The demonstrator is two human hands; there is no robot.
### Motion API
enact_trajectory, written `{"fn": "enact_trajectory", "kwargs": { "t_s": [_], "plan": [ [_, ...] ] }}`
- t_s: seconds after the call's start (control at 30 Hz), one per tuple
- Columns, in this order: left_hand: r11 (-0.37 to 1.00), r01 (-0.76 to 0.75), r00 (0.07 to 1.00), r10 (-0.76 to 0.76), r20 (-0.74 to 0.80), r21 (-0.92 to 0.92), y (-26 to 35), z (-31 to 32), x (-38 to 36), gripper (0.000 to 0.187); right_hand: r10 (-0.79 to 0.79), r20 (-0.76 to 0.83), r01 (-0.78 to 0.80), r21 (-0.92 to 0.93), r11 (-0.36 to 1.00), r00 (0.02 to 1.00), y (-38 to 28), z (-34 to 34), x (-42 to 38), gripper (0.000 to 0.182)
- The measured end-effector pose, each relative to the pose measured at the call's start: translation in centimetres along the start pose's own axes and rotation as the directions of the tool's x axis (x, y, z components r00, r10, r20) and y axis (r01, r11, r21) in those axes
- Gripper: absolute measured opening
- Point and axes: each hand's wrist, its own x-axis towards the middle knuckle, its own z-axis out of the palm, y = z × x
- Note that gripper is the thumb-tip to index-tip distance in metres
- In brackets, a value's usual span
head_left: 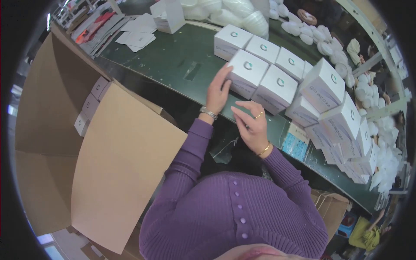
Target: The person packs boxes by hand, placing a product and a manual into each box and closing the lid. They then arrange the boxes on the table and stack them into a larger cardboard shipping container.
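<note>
My left hand point(218, 93) is at the near left side of a white box point(248, 69) with a green ring-shaped logo on its lid. Its fingers are stretched out, the fingertips at the box's left corner. In front of a neighbouring white box point(277, 84), my right hand point(253, 128) hovers by the table edge with thumb and fingers apart and nothing in it. More such boxes point(234, 37) stand close together in a block behind these two.
A stack of white boxes point(342, 112) stands on the right of the green table point(182, 56). At left is an open carton point(125, 160) with several white boxes point(89, 106) inside. White rounded pieces point(303, 30) lie at the back, and white cards point(138, 32) lie on the far left.
</note>
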Motion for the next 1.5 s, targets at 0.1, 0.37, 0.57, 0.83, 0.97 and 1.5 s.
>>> {"fn": "enact_trajectory", "kwargs": {
  "t_s": [0.1,0.37,0.57,0.83,0.97,1.5],
  "plan": [
    [0.997,0.079,0.993,-0.081,0.080,0.026,0.0,-0.3,-1.0,0.053,-0.057,0.027,0.053,0.132,0.990,0.998,-0.8,0.4,5.2,0.017],
    [0.896,-0.056,0.979,0.137,-0.153,0.440,1.1,-5.2,-7.7,0.027,0.127,0.600,-0.220,0.085,0.972,0.790,2.8,11.2,21.3,0.042],
    [0.839,0.000,1.000,-0.009,0.013,0.544,-0.6,-7.7,-10.8,0.044,0.329,0.705,-0.111,-0.337,0.935,0.628,8.9,24.1,32.2,0.065],
    [0.885,0.064,0.994,-0.096,0.046,0.461,-1.7,-8.1,-11.3,0.050,0.358,0.543,0.014,-0.564,0.826,0.760,12.0,31.3,39.1,0.066],
    [0.901,0.073,0.994,-0.103,0.047,0.428,-1.9,-8.0,-11.5,0.053,0.299,0.541,0.131,-0.618,0.775,0.786,12.5,31.0,39.1,0.028],
    [0.711,0.379,0.907,-0.157,-0.392,0.593,3.3,-7.9,-10.9,0.077,-0.420,0.623,0.658,-0.208,0.724,0.660,4.9,8.0,21.9,0.020]
  ]
}}
